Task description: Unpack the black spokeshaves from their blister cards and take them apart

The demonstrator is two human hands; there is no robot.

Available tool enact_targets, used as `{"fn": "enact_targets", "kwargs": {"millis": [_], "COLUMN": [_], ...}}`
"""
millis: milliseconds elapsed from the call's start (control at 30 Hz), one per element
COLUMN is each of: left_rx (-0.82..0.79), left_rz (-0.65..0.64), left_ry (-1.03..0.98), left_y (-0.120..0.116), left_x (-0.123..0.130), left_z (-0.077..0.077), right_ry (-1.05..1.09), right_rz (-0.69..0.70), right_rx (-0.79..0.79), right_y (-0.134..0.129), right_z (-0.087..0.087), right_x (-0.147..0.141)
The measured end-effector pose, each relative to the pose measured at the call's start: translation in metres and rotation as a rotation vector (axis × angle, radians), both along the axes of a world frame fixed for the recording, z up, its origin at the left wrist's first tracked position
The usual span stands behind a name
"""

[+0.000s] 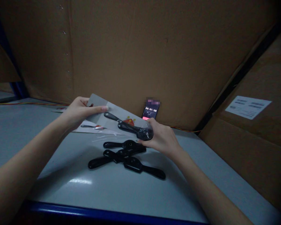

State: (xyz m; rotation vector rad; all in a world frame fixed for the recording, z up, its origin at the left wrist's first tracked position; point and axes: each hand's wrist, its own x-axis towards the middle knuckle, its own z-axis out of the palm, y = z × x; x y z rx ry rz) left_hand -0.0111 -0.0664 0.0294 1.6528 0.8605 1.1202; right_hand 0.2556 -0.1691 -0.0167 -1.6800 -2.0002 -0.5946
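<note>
A pale printed card (114,107) with a picture of a dark tool is held tilted above the table. My left hand (81,111) pinches its upper left corner, thumb on the front. At the card's lower right end, my right hand (160,136) is closed on the card and on a black-handled tool in clear plastic (144,132). Below the card, several black tools with handles (133,164) lie crossed over one another on the table. Another printed card (84,126) lies flat behind my left hand, partly hidden.
A phone (151,109) showing a timer leans against the cardboard wall (135,56) at the back. Cardboard with a white label (248,107) stands at the right. A blue edge (84,211) runs along the table's front (103,193).
</note>
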Motion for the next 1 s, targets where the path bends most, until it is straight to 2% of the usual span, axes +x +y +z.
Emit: {"fn": "enact_targets", "kwargs": {"millis": [133, 433, 733, 900, 1000], "left_rx": [-0.010, 0.028, -0.002, -0.029, 0.006], "left_rz": [0.051, 0.207, 0.263, 0.239, 0.342], "left_ry": [-0.094, -0.223, -0.221, -0.198, -0.243], "left_y": [0.008, 0.019, 0.042, 0.049, 0.064], "left_x": [-0.013, -0.036, -0.065, -0.075, -0.087], "left_z": [0.004, 0.012, 0.006, 0.002, -0.004], "right_ry": [-0.032, -0.029, -0.033, -0.027, -0.005], "right_rz": [-0.046, 0.049, 0.074, 0.073, 0.054], "right_rx": [0.010, 0.088, 0.070, 0.050, 0.033], "right_y": [0.001, -0.001, 0.000, 0.001, 0.001], "right_z": [0.001, 0.004, 0.006, 0.006, 0.008], "right_x": [0.009, 0.014, 0.024, 0.032, 0.038]}}
